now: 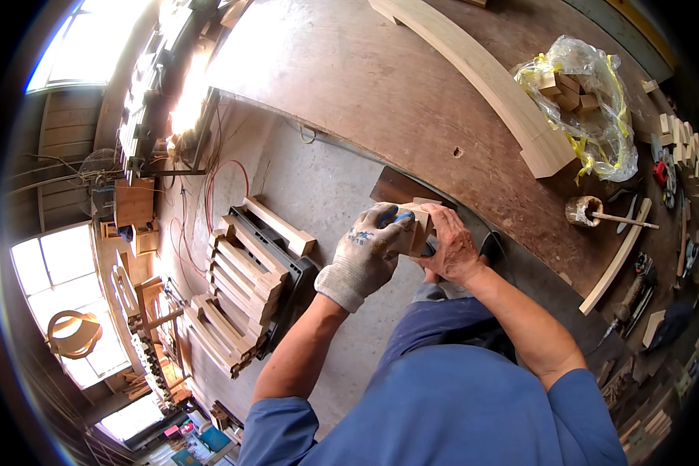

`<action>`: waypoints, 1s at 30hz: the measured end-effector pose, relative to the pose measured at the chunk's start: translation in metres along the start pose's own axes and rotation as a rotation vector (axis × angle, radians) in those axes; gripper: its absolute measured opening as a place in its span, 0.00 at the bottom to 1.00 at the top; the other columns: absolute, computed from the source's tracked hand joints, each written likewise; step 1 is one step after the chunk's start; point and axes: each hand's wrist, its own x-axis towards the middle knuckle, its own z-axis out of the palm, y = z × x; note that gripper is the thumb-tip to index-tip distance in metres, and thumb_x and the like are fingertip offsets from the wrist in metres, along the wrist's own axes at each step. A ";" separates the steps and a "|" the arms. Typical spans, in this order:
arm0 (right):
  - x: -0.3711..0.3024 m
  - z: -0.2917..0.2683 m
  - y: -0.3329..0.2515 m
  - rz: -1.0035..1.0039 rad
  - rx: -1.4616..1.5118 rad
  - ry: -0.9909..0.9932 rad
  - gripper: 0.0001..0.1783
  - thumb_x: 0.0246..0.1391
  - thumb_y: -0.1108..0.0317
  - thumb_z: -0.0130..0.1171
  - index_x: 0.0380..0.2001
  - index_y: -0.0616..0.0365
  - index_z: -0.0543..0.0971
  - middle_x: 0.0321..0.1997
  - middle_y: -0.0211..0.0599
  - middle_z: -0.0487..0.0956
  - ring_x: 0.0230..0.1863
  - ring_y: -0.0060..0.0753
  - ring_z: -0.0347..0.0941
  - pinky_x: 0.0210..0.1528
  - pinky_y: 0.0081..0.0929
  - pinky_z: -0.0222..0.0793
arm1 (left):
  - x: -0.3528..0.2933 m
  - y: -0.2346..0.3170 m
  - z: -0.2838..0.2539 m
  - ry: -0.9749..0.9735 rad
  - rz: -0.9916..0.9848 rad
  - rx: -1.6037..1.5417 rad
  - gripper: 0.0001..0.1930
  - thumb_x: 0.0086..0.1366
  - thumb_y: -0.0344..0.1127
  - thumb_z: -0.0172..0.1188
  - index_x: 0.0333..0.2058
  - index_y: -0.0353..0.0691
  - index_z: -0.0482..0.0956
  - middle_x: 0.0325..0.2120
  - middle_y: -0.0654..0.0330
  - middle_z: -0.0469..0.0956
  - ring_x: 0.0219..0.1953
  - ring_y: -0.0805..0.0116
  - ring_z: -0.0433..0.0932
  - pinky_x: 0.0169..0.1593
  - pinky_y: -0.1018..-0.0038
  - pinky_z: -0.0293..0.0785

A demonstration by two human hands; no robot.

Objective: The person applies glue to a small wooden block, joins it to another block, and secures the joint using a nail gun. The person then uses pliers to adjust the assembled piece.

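Note:
My left hand (363, 255), in a pale work glove, is closed on a light wooden piece (419, 231) in front of my body. My bare right hand (453, 250) grips the same piece from its right side. Its far end is partly covered by my fingers, so its full length does not show. Just past my hands is the near edge of a brown workbench (380, 101). On that bench lies a long curved wooden part (485, 74) with a thicker, squared end.
A clear plastic bag (625, 147) with wood blocks sits on the bench. Nearby are a glue pot (581, 211) with a stick and a thin curved strip (621, 252). At left, slatted wooden parts (241, 272) are stacked on a black pallet (293, 291). A red hose (210, 203) trails over the floor.

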 end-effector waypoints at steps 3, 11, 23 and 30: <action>0.000 0.000 0.001 -0.003 -0.002 0.000 0.56 0.36 0.64 0.85 0.68 0.61 0.65 0.66 0.52 0.73 0.69 0.56 0.69 0.74 0.45 0.65 | 0.000 0.001 0.000 0.002 -0.002 -0.014 0.36 0.50 0.21 0.72 0.61 0.50 0.81 0.61 0.45 0.76 0.61 0.41 0.77 0.63 0.57 0.80; 0.002 -0.003 -0.002 -0.018 0.000 -0.001 0.55 0.37 0.64 0.85 0.68 0.62 0.65 0.66 0.53 0.73 0.69 0.56 0.69 0.74 0.45 0.65 | 0.001 0.002 -0.002 -0.009 0.000 -0.016 0.35 0.50 0.21 0.72 0.61 0.49 0.81 0.62 0.44 0.76 0.62 0.40 0.77 0.64 0.56 0.79; 0.000 0.003 0.003 -0.010 0.003 0.005 0.56 0.37 0.64 0.85 0.68 0.62 0.65 0.66 0.54 0.73 0.70 0.56 0.69 0.75 0.45 0.64 | 0.000 0.002 0.000 -0.022 -0.008 -0.010 0.35 0.51 0.22 0.72 0.61 0.49 0.81 0.62 0.44 0.75 0.62 0.40 0.76 0.64 0.56 0.78; 0.000 0.002 -0.001 -0.005 0.006 -0.001 0.57 0.36 0.63 0.85 0.68 0.61 0.65 0.66 0.53 0.73 0.70 0.56 0.69 0.74 0.45 0.65 | -0.001 0.002 -0.002 0.003 -0.005 -0.009 0.35 0.50 0.21 0.71 0.60 0.48 0.82 0.61 0.45 0.76 0.61 0.41 0.77 0.63 0.56 0.79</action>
